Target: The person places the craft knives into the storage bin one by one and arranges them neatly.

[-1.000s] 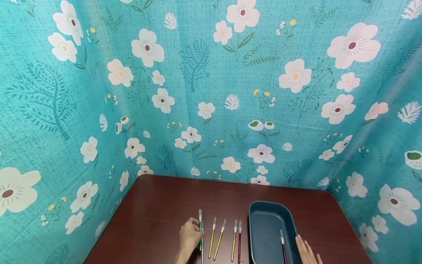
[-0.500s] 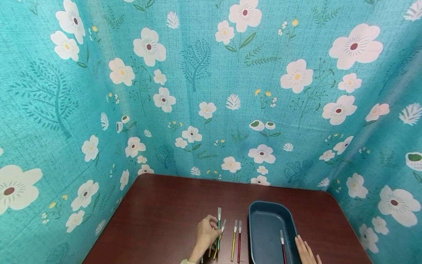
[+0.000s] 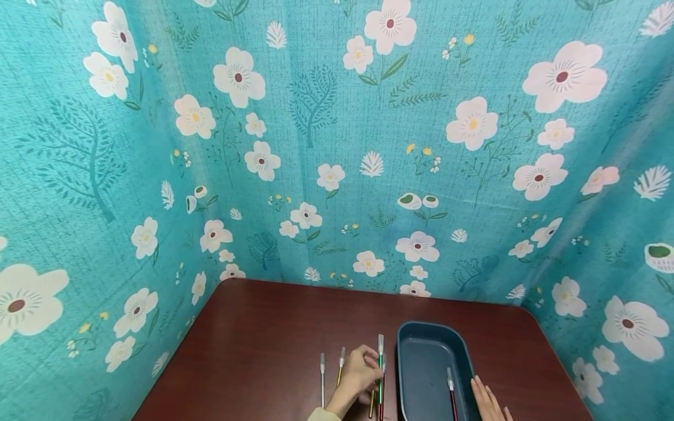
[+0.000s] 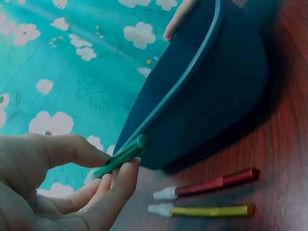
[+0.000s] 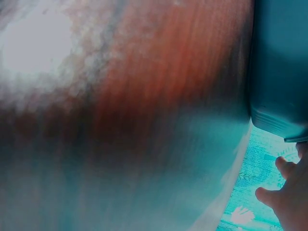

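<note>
Grip of left hand [image 3: 359,374] pinches green pen [image 4: 126,156] near blue tray [image 3: 423,354]; straight-fingered right hand [image 3: 489,400] seemingly touches its wall

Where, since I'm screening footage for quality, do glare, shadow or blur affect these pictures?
Right wrist: white glare at upper left, the tabletop badly blurred; left wrist: dim, dark shadow beside the tray, green pen-like stick fairly clear; head: bright, no strong glare.

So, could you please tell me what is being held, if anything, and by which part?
The left hand pinches a green pen-like tool by its barrel, leaving the cap free. The right hand rests against the blue tray, without a visible grip.
</note>
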A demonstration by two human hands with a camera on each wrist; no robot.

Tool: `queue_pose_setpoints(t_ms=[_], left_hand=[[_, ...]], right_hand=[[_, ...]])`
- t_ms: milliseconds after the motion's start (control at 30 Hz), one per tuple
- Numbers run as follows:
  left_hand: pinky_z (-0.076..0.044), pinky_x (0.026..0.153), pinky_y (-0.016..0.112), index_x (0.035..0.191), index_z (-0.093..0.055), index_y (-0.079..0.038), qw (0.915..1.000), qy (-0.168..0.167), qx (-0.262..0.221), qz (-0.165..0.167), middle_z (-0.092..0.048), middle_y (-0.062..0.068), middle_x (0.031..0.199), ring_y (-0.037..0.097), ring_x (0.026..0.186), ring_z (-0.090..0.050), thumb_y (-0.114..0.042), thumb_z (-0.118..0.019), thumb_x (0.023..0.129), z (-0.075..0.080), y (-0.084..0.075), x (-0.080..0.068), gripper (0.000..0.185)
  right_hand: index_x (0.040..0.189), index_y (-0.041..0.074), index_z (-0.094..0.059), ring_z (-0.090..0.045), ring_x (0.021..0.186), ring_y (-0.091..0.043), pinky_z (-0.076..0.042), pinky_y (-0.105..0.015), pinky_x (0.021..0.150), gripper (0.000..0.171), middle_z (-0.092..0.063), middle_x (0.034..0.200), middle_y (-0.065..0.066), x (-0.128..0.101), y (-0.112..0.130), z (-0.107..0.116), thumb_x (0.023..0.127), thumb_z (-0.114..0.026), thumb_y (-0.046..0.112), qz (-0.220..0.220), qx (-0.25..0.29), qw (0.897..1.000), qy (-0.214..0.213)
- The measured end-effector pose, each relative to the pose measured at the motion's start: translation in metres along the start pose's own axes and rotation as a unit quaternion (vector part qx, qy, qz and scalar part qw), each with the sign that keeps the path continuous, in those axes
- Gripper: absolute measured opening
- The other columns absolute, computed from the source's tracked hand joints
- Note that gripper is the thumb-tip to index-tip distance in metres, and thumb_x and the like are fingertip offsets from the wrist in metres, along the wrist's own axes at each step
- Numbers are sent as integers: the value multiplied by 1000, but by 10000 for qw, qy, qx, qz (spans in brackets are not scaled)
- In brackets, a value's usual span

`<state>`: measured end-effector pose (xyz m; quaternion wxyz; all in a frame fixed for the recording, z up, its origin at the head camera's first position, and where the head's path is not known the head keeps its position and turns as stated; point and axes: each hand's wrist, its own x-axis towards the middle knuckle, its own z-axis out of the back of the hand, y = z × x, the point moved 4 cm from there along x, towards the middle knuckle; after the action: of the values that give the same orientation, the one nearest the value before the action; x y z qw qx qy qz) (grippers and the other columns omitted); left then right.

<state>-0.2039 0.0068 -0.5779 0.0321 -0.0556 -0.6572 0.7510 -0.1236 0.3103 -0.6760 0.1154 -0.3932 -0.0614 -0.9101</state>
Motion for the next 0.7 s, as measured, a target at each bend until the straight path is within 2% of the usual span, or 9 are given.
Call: queue_pose_setpoints(t_ms=[200, 300, 333, 433, 500, 533, 600, 633, 700], left_hand=[[-59, 48, 44, 94, -62, -2, 9995, 256, -158, -22, -50, -7, 68, 4, 48, -50, 19, -64, 70, -24, -3, -1, 33], [-58, 48, 35, 94, -62, -5, 9991, 397, 2, 120, -49, -9, 67, 3, 50, -48, 17, -66, 72, -33, -3, -5, 31], [-56, 49, 32, 93, -63, -6, 9992, 348, 183, 89, -49, -9, 67, 2, 51, -48, 17, -68, 72, -34, -3, -6, 32], [-50, 49, 24, 92, -64, -8, 9974, 114, 695, -173, -54, -7, 67, 2, 53, -49, 16, -73, 72, -34, -6, -8, 32], [-50, 51, 23, 91, -65, -7, 9940, -79, 982, -485, -57, -6, 68, 2, 55, -52, 16, -75, 70, -33, -10, -8, 33], [-54, 59, 25, 91, -65, -8, 9919, -125, 1114, -598, -58, -6, 68, 2, 58, -52, 15, -76, 70, -34, -13, -8, 33], [-59, 68, 29, 92, -66, -8, 9902, -49, 1202, -708, -59, -8, 67, 3, 55, -56, 13, -77, 71, -39, -17, -7, 32], [-60, 81, 33, 93, -66, -9, 9895, 10, 1248, -723, -60, -9, 67, 3, 54, -58, 11, -78, 72, -42, -19, -7, 32], [-59, 87, 33, 93, -66, -10, 9908, 172, 1195, -615, -59, -11, 67, 3, 52, -59, 10, -79, 74, -49, -21, -6, 30]], right_hand=[[170, 23, -20, -18, 159, -6, -32, -47, 100, 74, -18, 176, 11, -4, -4, -4, 108, -11, 64, 599, -1137, 9865, -1016], [170, 22, -20, -20, 158, -5, -34, -42, 102, 73, -19, 176, 10, -2, -2, -3, 109, -10, 62, 581, -1291, 9844, -1049], [170, 22, -20, -20, 158, -5, -35, -47, 97, 73, -19, 176, 10, -1, 0, -3, 109, -9, 62, 567, -1326, 9844, -1011], [170, 33, -12, -10, 156, 6, -29, -39, 100, 76, -10, 175, 21, 2, 5, -1, 105, -21, 72, 185, -437, 9984, -323], [170, 37, -12, -7, 155, 9, -25, -38, 104, 80, -10, 174, 25, 3, 7, 0, 102, -28, 76, 18, 84, 9999, -73], [170, 37, -12, -6, 155, 9, -24, -40, 106, 82, -10, 174, 25, 3, 7, 0, 101, -27, 78, 2, 153, 9999, -27], [169, 31, -21, -15, 156, 5, -22, -35, 112, 76, -19, 174, 19, 3, 6, 0, 105, -27, 71, 234, -221, 9988, -366], [169, 27, -25, -20, 156, 1, -27, -36, 111, 73, -24, 174, 15, 3, 5, 0, 107, -24, 66, 416, -611, 9951, -657], [166, 19, -32, -29, 155, -6, -34, -39, 107, 68, -31, 172, 7, 1, 3, -1, 111, -16, 55, 728, -1403, 9797, -1233]])
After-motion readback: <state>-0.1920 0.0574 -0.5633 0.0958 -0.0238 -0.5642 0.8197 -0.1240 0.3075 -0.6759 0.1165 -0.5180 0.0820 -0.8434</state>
